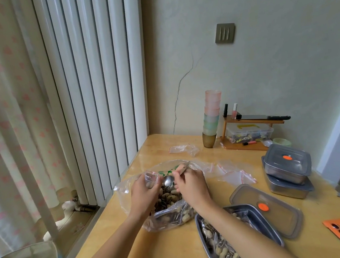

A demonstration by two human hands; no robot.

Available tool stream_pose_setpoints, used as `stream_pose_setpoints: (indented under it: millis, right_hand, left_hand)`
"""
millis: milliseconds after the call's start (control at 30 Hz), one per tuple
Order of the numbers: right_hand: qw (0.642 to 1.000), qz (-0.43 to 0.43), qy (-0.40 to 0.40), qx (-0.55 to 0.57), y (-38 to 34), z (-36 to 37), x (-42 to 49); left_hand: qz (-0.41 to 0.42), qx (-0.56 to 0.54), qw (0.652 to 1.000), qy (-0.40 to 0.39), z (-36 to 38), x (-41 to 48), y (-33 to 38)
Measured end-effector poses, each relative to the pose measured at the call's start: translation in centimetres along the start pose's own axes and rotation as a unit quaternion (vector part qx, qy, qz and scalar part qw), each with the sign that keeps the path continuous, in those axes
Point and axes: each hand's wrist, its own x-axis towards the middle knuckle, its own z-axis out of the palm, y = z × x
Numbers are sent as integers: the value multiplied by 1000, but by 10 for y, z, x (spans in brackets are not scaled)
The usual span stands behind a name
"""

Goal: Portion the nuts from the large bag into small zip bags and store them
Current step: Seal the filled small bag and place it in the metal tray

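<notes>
Left hand (144,191) pinches small zip bag (151,178) open over large bag (168,204) of nuts on table (177,252); right hand (192,186) grips spoon (169,180) at its mouth. Bag looks thin, floppy, slippery: best held by the stiffer zip rim.

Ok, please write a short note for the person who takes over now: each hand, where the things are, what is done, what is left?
Left hand: holds a small zip bag open.
Right hand: grips the spoon, its bowl at that bag's mouth.
The large bag lies on the table under both hands, with nuts in it.
Done: filled bags lie in the open metal container; its lid lies beside it.
Left: fill and seal this bag, use the empty zip bags, then close the container.
</notes>
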Motion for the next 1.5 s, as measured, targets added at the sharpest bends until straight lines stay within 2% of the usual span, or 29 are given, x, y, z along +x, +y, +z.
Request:
stream_pose_setpoints:
  millis: [133,233,300,467,633,767,933,1133,1233,1367,1433,1500]
  right_hand:
    - [982,139,32,123,-4,0,-3]
    - [937,266,39,223,-4,-3,-4]
    - [908,316,42,272,-2,-5,-4]
    - [882,345,64,315,-2,-21,0]
    - [888,344,100,288,7,-40,8]
    - [909,319,133,233,14,-56,13]
    - [925,289,159,191,14,-74,21]
    - [958,212,132,144,2,-83,19]
    - [980,123,128,86,-1,-81,17]
    - [993,-13,117,30,-7,-73,17]
    - [989,-130,74,-1,-16,-72,16]
    - [970,-237,9,-53,-26,-71,12]
  left_hand:
    - [-6,-4,1000,-30,-2,0,-1]
    - [-7,6,999,-43,-4,1,-7]
    - [-1,5,999,-39,-5,1,-5]
    - [10,23,999,-20,-1,0,3]
    - [38,69,997,-12,4,0,9]
    - [64,139,986,-71,11,1,5]
    - [16,210,971,-112,26,5,5]
    - [-42,173,974,-140,35,11,13]
    - [-70,128,977,-156,35,13,17]
    - [-81,109,977,-163,35,13,18]
    - [-91,91,979,-161,35,14,16]
    - [-102,76,979,-162,34,14,15]
